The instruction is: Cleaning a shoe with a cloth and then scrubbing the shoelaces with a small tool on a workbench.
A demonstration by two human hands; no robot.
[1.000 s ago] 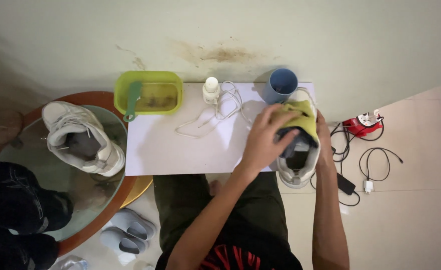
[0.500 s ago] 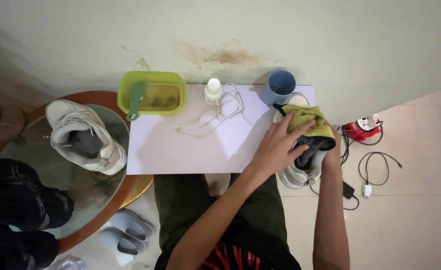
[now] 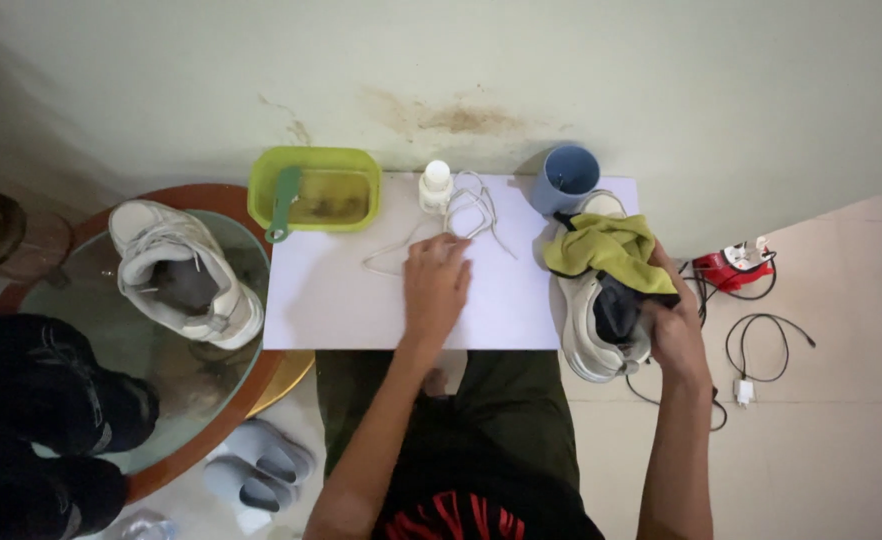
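R hand (image 3: 673,330) grips shoe (image 3: 601,325) at worktop (image 3: 351,300) edge, L hand (image 3: 435,285) flat, spread on lace (image 3: 461,215): shoe may tip off, cloth (image 3: 606,250) w/ it.

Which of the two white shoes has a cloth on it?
The right-hand shoe, held by the right hand, with a yellow-green cloth draped over it. The other shoe on the glass table is bare.

A room in a home, stained pale wall (image 3: 461,110), tiled floor (image 3: 841,440), small white table (image 3: 341,290), round glass table (image 3: 161,350) with a white shoe (image 3: 181,270), grey slippers (image 3: 251,470) on the floor, charger cables (image 3: 761,350) lying about
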